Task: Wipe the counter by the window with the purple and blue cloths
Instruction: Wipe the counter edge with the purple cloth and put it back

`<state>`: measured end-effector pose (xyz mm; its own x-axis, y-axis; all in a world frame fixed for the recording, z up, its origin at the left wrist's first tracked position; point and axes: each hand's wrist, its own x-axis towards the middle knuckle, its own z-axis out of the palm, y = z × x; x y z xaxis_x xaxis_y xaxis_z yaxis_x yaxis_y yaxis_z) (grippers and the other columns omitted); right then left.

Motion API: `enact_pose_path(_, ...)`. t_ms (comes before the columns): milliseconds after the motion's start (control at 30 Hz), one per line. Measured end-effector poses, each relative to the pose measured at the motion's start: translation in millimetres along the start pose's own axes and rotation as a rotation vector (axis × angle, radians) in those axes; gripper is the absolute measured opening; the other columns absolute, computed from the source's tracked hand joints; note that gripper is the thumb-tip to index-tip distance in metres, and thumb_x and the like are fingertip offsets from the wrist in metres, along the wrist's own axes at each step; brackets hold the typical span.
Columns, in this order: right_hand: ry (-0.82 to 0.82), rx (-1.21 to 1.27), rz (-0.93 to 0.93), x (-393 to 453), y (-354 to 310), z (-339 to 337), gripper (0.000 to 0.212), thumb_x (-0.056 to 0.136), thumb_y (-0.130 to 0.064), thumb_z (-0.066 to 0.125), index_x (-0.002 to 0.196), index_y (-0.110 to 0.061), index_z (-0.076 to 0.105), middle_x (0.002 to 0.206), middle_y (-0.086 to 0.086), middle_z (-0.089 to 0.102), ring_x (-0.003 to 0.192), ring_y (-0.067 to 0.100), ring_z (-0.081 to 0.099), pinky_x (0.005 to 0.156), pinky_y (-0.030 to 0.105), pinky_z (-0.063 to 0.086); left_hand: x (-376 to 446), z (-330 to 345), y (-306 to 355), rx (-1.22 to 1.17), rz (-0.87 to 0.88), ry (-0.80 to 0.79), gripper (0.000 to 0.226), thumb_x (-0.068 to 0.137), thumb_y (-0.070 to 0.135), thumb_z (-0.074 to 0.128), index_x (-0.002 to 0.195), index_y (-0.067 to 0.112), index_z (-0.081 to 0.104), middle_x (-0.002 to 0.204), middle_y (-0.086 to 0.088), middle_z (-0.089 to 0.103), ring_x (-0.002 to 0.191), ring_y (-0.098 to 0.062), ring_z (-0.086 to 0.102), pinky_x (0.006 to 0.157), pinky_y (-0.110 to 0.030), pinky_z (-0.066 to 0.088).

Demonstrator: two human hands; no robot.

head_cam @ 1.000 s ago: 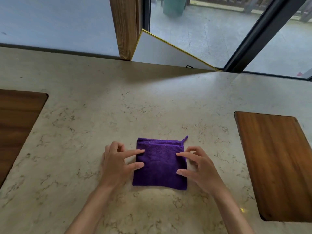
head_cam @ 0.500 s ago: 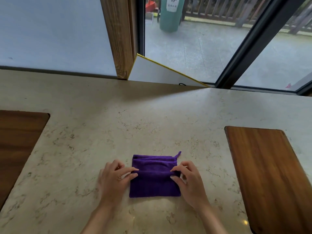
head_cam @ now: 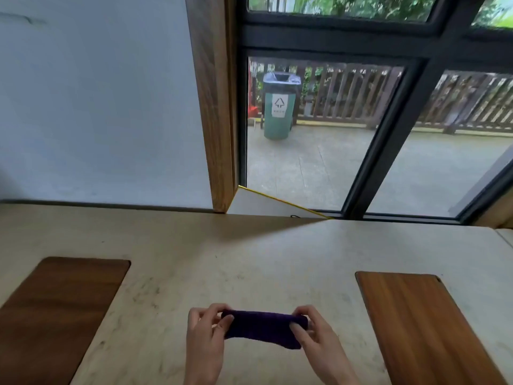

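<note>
The folded purple cloth is held between both hands, lifted just off the marble counter near its front edge. My left hand pinches the cloth's left end with thumb and fingers. My right hand pinches its right end the same way. The cloth hangs as a narrow dark band, sagging slightly at its lower right. No blue cloth is in view.
Two dark wooden panels are set into the counter, one at the left and one at the right. A wooden post and the black-framed window rise behind the counter. A white wall stands at the back left.
The cloth lay flat with my fingers pressing its sides; both hands have now gripped its ends and lifted it. The camera has tilted up, showing more of the window.
</note>
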<state>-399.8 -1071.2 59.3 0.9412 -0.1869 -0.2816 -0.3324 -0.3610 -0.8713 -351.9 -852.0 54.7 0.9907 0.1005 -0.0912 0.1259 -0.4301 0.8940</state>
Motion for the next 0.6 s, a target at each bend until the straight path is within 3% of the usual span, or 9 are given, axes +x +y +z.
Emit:
enact_pose_path(67,0.044,0.12,-0.067,-13.8,-30.2,-9.5,0.017,0.096,-0.004,0.063,0.094,-0.021,0.065,0.09,0.017,0.071,0.065,0.008,0.069,0.069,0.021,0.055,-9.5,-17.7,29.4,-0.042,0.041,0.036,0.037,0.089,0.005,0.069,0.066,0.034,0.069,0.089,-0.008,0.048,0.082,-0.017,0.067,0.064,-0.003,0.048)
enact_pose_path(167,0.067,0.293,-0.148,-37.6,-77.6,-22.9,0.017,0.094,0.003,0.064,0.096,-0.014,0.068,0.092,0.024,0.066,0.064,0.014,0.069,0.073,0.035,0.058,-25.7,-52.6,77.3,-0.102,0.131,0.063,0.028,0.09,0.009,0.069,0.073,0.032,0.072,0.087,-0.01,0.047,0.071,-0.014,0.063,0.063,-0.001,0.046)
enact_pose_path(233,0.043,0.347,-0.213,-52.8,-109.8,-28.7,0.017,0.094,0.004,0.064,0.096,-0.012,0.069,0.09,0.02,0.067,0.065,0.017,0.072,0.069,0.031,0.057,-35.9,-77.8,103.4,-0.106,0.188,0.087,0.026,0.093,0.012,0.065,0.083,0.036,0.069,0.086,-0.008,0.047,0.068,-0.007,0.061,0.061,-0.006,0.047)
enact_pose_path(333,-0.009,0.349,-0.333,-69.6,-155.1,-31.8,0.023,0.093,0.004,0.066,0.089,-0.018,0.072,0.089,0.015,0.07,0.067,0.015,0.073,0.063,0.026,0.056,-47.3,-118.2,131.3,-0.035,0.241,0.121,0.025,0.098,0.02,0.058,0.085,0.042,0.062,0.086,-0.007,0.05,0.072,-0.01,0.059,0.062,-0.014,0.043)
enact_pose_path(500,-0.106,0.313,-0.438,-83.4,-210.6,-6.9,0.031,0.091,0.002,0.069,0.087,-0.028,0.077,0.084,0.005,0.078,0.075,0.016,0.077,0.062,0.027,0.061,-69.0,-188.6,147.4,0.088,0.262,0.243,0.03,0.1,0.026,0.053,0.085,0.051,0.05,0.083,0.001,0.057,0.075,-0.008,0.058,0.065,-0.005,0.042)
enact_pose_path(600,-0.158,0.307,-0.46,-91.2,-234.6,26.2,0.032,0.091,-0.002,0.07,0.087,-0.032,0.077,0.079,0.01,0.079,0.072,0.016,0.076,0.06,0.024,0.057,-81.9,-226.3,136.9,0.123,0.211,0.325,0.019,0.101,0.034,0.048,0.089,0.047,0.054,0.081,0.01,0.067,0.078,-0.004,0.064,0.065,-0.009,0.047)
